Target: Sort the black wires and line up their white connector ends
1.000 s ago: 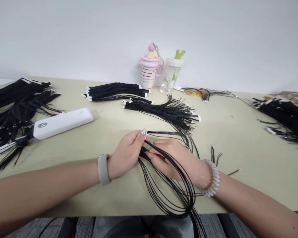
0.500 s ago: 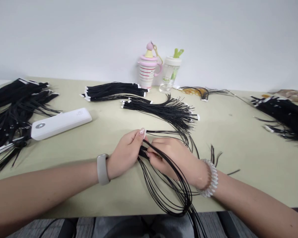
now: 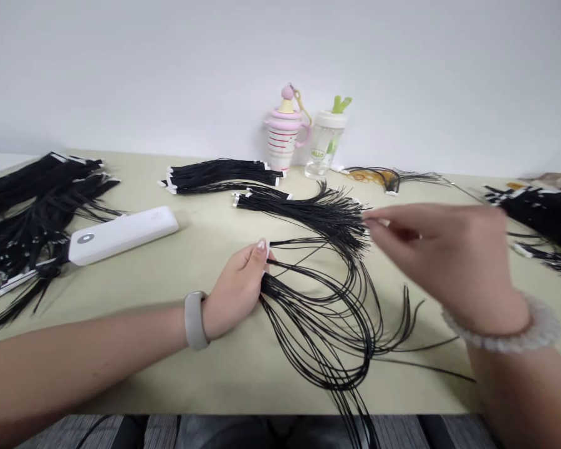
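Note:
My left hand [image 3: 240,280] is closed around the white connector end of a black wire bundle [image 3: 315,299], thumb on top. From it the wires loop out to the right in wide curves, and some hang over the table's front edge. My right hand [image 3: 442,262], blurred, is raised at the right end of a second wire bundle [image 3: 308,209]. Its thumb and forefinger are pinched together at the loose wire tips. Whatever is between those fingertips is too small and smeared to make out.
Another wire bundle [image 3: 222,174] lies farther back, below a pink-lidded cup [image 3: 282,140] and a clear bottle [image 3: 325,146]. A white device [image 3: 124,236] sits left of my hands, beside a heap of black wires [image 3: 37,212]. More wires [image 3: 542,215] lie at the far right.
My right hand has left the wires beside my left hand and moved right and up to the second bundle's end. The looped wires have spread out; my left hand keeps its hold.

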The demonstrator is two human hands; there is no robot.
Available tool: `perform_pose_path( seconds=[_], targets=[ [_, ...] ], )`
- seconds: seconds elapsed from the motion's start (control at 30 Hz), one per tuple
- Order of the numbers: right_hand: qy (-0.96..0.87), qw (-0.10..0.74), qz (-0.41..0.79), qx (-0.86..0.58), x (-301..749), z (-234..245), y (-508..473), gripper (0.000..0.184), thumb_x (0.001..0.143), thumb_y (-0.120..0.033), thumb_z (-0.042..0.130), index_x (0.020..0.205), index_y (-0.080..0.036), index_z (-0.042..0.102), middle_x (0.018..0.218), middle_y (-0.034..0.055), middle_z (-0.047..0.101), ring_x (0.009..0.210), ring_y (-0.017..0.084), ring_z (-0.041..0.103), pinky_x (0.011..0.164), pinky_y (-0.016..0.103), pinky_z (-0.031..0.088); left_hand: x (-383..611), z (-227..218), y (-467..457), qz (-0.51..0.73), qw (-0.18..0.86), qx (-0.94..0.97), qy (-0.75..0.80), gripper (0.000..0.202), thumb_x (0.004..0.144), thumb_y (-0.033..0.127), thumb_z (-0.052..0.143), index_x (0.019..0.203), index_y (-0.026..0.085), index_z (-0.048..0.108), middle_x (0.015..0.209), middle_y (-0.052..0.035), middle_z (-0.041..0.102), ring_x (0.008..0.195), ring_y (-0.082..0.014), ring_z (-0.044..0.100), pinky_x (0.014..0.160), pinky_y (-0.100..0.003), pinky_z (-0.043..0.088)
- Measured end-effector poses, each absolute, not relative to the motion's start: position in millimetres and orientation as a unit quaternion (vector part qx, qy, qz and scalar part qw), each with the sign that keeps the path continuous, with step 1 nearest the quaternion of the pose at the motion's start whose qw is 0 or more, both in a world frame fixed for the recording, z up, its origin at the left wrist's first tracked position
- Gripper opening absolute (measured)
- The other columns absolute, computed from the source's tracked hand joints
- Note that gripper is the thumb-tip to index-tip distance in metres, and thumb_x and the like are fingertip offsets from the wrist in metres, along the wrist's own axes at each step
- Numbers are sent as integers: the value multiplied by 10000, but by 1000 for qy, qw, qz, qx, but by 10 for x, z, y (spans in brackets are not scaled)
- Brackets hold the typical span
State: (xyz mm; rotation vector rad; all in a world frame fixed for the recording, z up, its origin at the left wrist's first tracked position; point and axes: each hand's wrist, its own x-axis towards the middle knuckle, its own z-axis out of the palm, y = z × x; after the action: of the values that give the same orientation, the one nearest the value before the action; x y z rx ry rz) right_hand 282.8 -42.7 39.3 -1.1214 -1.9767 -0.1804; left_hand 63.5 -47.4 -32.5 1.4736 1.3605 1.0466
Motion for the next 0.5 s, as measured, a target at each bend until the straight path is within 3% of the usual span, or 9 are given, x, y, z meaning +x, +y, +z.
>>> perform_pose_path(
  seconds=[0.07, 0.17, 0.27, 0.33, 0.4, 0.43, 0.5],
  targets=[
    [-704, 549, -54, -447, 2975, 422, -267, 93, 695, -165, 642, 763, -155, 704, 646, 44, 654, 545, 107, 562, 509, 275, 421, 631, -323, -475, 419, 413, 592, 550, 410, 851, 527, 328, 753, 182, 527, 635, 10, 503, 545, -122, 448, 511, -244, 379],
    [-568, 709, 104, -405, 3216, 500, -60, 150, 699, -157, 605, 805, -130, 708, 843, 57, 693, 772, 157, 632, 570, 282, 417, 630, -326, -478, 419, 413, 595, 548, 406, 853, 523, 328, 754, 185, 529, 612, 16, 497, 527, -118, 440, 509, -244, 378],
    [-503, 713, 210, -440, 3379, 572, 27, 237, 779, -213, 477, 820, -152, 703, 1117, 41, 612, 881, 125, 611, 508, 263, 344, 634, -334, -478, 415, 425, 592, 544, 407, 854, 528, 319, 772, 189, 529, 584, 23, 490, 510, -119, 447, 507, -249, 385],
    [-494, 700, 221, -465, 3355, 563, 8, 301, 793, -199, 477, 1054, -212, 626, 1170, 63, 577, 746, 61, 621, 444, 247, 281, 634, -332, -479, 411, 422, 591, 551, 417, 853, 532, 313, 774, 188, 534, 590, 19, 501, 510, -123, 458, 505, -253, 385],
    [-517, 685, 233, -458, 3207, 495, -59, 487, 788, -164, 525, 1257, -271, 449, 1065, 68, 642, 590, 28, 592, 411, 216, 247, 628, -326, -481, 406, 411, 598, 556, 423, 856, 528, 311, 760, 186, 539, 604, 13, 512, 526, -127, 469, 517, -256, 387],
    [-546, 666, 241, -447, 3099, 444, -104, 498, 794, -157, 535, 1271, -259, 431, 964, 64, 673, 558, 32, 577, 406, 200, 262, 623, -323, -483, 405, 403, 604, 556, 422, 859, 521, 309, 755, 185, 542, 613, 11, 516, 541, -129, 474, 530, -257, 390],
    [-636, 590, 243, -433, 2859, 329, -201, 211, 796, -195, 559, 1002, -176, 596, 775, 31, 675, 467, 28, 512, 381, 173, 284, 610, -318, -487, 406, 385, 621, 549, 411, 871, 499, 302, 757, 188, 547, 630, 8, 518, 574, -133, 478, 561, -257, 392]
  ],
)
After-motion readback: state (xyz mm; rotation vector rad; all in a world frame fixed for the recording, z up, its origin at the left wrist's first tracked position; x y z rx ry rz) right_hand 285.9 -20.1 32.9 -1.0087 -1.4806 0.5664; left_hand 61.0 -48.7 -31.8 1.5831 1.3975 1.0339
